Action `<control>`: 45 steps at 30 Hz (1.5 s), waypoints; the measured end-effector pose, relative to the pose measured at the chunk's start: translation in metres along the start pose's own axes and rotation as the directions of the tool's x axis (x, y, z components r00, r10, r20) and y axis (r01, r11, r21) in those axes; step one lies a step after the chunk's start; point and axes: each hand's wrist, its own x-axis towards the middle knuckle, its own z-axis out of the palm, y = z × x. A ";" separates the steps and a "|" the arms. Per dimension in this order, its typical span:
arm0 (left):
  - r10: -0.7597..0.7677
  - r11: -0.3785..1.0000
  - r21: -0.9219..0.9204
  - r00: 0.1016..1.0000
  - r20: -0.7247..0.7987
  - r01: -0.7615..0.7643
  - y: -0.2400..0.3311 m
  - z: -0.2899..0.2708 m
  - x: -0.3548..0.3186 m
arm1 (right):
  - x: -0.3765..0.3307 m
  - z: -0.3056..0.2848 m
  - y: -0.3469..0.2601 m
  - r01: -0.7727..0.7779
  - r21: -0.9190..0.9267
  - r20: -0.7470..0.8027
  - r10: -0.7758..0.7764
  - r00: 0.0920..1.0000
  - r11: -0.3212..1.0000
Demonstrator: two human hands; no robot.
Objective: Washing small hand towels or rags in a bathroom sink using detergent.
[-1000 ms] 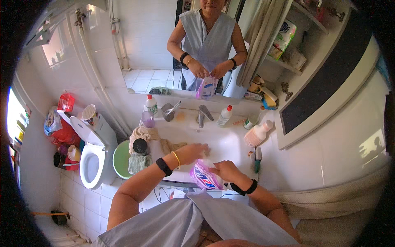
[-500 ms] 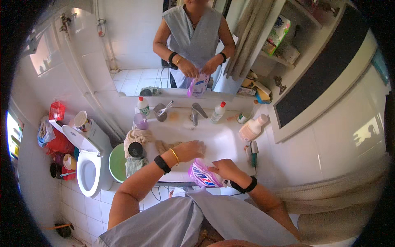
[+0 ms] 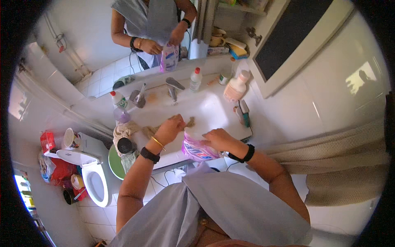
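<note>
A purple-and-white plastic bag [image 3: 198, 149], seemingly of washing powder, is upright at the front edge of the washbasin [image 3: 207, 110]. My right hand [image 3: 221, 140] grips the bag's upper right edge between thumb and fingers. Just left of the bag's mouth, my left hand [image 3: 170, 127] hovers over the basin with its fingers curled together. Whatever those fingers hold, if anything, is hidden. Below and beyond it a wet brownish cloth [image 3: 153, 131] lies in the basin, partly covered by the hand.
Behind the basin stand a faucet [image 3: 172, 88], a grey cup [image 3: 137, 99] and a red-capped bottle [image 3: 196, 80]. A peach bottle [image 3: 236, 87] and a hair clipper-like tool [image 3: 243, 113] are at right. A black-lidded jar [image 3: 125, 145] sits on cloths at left, near the toilet [image 3: 97, 181].
The view has turned, shifting the basin leftward and up. My left hand's fingers, stretched over the basin before, are now drawn together. My right hand keeps hold of the bag.
</note>
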 end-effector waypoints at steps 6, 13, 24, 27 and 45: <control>0.057 0.994 -0.097 0.998 0.041 -0.053 0.013 0.016 -0.011 | 0.002 0.002 -0.003 -0.072 -0.012 0.038 0.072 0.997 0.997; 0.034 0.975 -0.218 0.999 -0.023 -0.039 0.011 0.021 -0.005 | -0.042 0.000 0.014 -0.243 0.415 0.072 0.235 0.969 0.877; 0.071 0.955 -0.286 0.997 -0.039 -0.079 0.014 0.018 0.001 | -0.076 0.108 0.012 -0.014 0.909 -0.187 0.439 0.879 0.416; 0.029 0.955 -0.295 0.999 -0.016 -0.033 0.013 0.020 0.002 | -0.064 0.123 0.010 0.113 0.959 -0.220 0.429 0.876 0.261; -0.335 0.726 -0.606 0.937 0.100 0.324 -0.048 0.127 -0.055 | -0.010 0.072 0.009 -0.118 0.566 -0.502 0.455 0.735 0.816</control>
